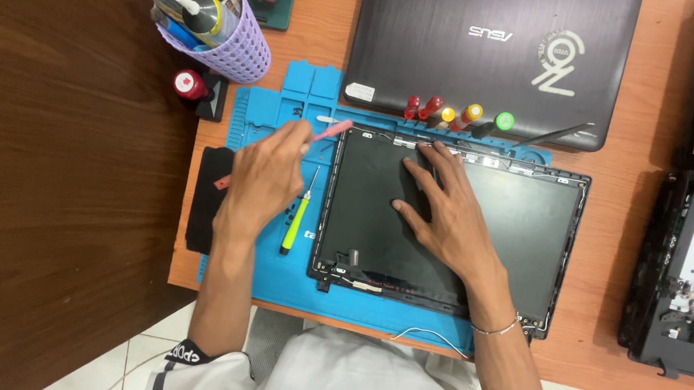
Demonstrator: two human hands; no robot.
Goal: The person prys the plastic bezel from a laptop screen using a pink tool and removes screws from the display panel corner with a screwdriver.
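Note:
A dark laptop screen panel (515, 231) in its black frame lies flat on a blue work mat (276, 271). My right hand (444, 210) rests on the panel with fingers spread, fingertips near its top edge. My left hand (265, 177) is over the mat just left of the panel and grips a thin pink tool (331, 128), whose tip points toward the panel's top left corner. A yellow-green screwdriver (294, 224) lies on the mat below that hand.
A closed dark laptop (487, 58) sits at the back. Several screwdrivers (458, 117) stand along the mat's top edge. A purple basket of tools (224, 36) is at back left, a red-capped object (192, 85) beside it. An opened laptop base (687, 276) lies at right.

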